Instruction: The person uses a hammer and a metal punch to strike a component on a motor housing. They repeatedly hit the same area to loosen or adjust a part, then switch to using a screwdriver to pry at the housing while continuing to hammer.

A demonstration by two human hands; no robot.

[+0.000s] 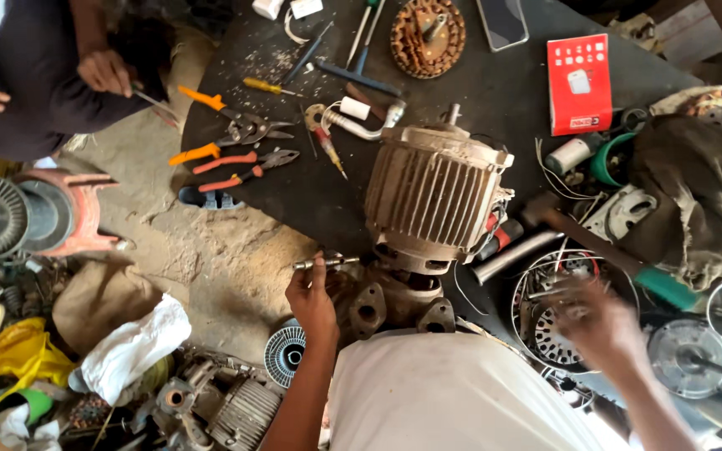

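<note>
Our left hand [311, 296] pinches a thin grey metal bolt [326, 263] beside the big ribbed rusty motor [432, 196]. The bolt looks hard and light; hold its middle. Our right hand [599, 321] is blurred, grip unclear

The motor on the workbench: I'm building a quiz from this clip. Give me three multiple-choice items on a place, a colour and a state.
1. Where does the hammer lie?
A. right of the motor
B. left of the motor, by the pliers
C. on the floor, left of the bench

2. What colour is the flat box on the bench?
A. blue
B. red
C. yellow

3. What is the left hand doing?
A. resting flat and empty
B. holding the hammer
C. gripping a metal rod

Answers: 1 A, its head and handle run off the motor's right side. 2 B, its top is red. 3 C, fingers close round the rod beside the motor; the right hand is blurred, open.
</note>
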